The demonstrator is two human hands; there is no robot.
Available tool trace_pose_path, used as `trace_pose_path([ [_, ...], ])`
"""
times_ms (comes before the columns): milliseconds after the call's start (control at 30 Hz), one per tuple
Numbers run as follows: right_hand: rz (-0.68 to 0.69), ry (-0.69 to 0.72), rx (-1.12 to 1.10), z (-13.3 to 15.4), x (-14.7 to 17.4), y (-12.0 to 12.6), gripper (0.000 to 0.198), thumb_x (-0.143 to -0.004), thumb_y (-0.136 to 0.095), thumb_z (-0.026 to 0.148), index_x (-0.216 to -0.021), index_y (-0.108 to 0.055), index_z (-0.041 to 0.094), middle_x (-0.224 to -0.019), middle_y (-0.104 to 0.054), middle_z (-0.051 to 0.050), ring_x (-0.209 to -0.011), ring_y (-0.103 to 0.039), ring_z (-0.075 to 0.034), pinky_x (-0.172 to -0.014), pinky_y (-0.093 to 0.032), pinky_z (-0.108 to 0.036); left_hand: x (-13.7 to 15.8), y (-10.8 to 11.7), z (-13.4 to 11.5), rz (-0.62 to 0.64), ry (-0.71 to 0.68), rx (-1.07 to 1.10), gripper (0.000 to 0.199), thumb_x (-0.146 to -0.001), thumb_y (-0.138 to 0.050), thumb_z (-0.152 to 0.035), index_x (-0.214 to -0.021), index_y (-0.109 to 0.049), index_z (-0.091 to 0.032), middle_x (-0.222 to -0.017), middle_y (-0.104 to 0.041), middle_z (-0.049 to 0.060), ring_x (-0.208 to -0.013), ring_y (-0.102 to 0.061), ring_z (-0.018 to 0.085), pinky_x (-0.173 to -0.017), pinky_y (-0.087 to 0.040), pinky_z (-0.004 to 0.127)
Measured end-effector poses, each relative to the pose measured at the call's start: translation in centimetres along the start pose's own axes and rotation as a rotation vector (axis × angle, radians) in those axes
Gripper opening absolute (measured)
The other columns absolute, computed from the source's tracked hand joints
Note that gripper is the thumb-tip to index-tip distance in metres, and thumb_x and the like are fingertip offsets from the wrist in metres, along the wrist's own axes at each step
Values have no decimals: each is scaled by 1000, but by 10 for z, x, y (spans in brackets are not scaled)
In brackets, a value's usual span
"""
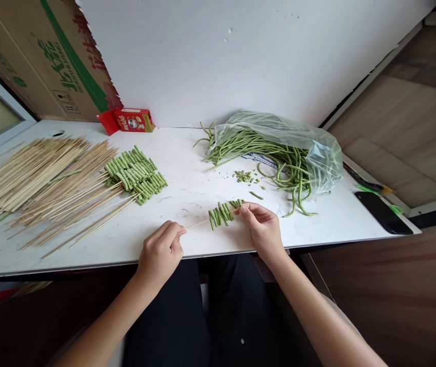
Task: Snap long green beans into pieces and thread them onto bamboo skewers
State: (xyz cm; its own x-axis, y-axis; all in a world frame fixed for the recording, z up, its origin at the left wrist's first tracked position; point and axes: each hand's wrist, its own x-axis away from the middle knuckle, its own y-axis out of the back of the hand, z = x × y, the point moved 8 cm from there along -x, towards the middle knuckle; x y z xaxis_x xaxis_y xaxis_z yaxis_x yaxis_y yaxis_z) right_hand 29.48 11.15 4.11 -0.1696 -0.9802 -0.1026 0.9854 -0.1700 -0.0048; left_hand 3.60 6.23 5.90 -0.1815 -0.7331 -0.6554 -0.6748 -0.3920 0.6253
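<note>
My left hand (162, 248) is closed around the bare end of a thin wooden skewer (198, 224) over the table's front part. Cut green bean pieces (221, 215) sit crosswise in a row along the skewer's other end. My right hand (260, 227) pinches that end, thumb and fingers at the bean pieces; the skewer's tip is hidden there. Left of my hands lies a stack of finished bean skewers (135, 173), their sticks pointing left. Beyond my right hand are long green beans (256, 145), partly inside a clear plastic bag (323, 153).
Bare wooden skewers (30, 171) cover the table's left side. Small bean trimmings (244, 176) lie near the bag. A red box (135, 120) stands by the back wall, beside a cardboard carton (45, 61). A black phone (383, 212) rests at the right edge.
</note>
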Motion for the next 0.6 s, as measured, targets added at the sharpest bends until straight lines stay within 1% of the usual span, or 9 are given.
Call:
trace_pose_path([
  [167,1,-2,12,0,-1,0,27,-86,-82,49,-82,-79,23,-83,-78,-4,-83,-69,-22,-83,-54,-36,0,0,1,4,-2,2,33,-86,-47,10,-86,-58,-21,-82,-68,0,-79,-69,14,-73,-53,22],
  [333,11,20,-9,0,-1,0,26,-86,-82,49,-85,-79,24,-83,-77,-5,-84,-69,-22,-84,-54,-36,1,-1,2,19,5,21,33,-86,-46,10,-86,-58,-21,-79,-67,0,-79,-69,14,-71,-53,22],
  [500,67,111,28,7,4,-11,25,-85,-83,48,-78,-77,24,-90,-75,-7,-95,-69,-25,-89,-54,-38,0,-1,1,33,0,11,33,-88,-44,7,-88,-60,-21,-79,-67,0,-76,-69,14,-69,-53,23],
  [600,58,97,55,8,6,-14,29,-86,-81,49,-75,-74,23,-90,-74,-7,-95,-68,-25,-87,-54,-38,-1,-1,-1,24,-3,7,30,-90,-46,5,-88,-60,-21,-78,-67,0,-74,-69,15,-67,-53,23],
])
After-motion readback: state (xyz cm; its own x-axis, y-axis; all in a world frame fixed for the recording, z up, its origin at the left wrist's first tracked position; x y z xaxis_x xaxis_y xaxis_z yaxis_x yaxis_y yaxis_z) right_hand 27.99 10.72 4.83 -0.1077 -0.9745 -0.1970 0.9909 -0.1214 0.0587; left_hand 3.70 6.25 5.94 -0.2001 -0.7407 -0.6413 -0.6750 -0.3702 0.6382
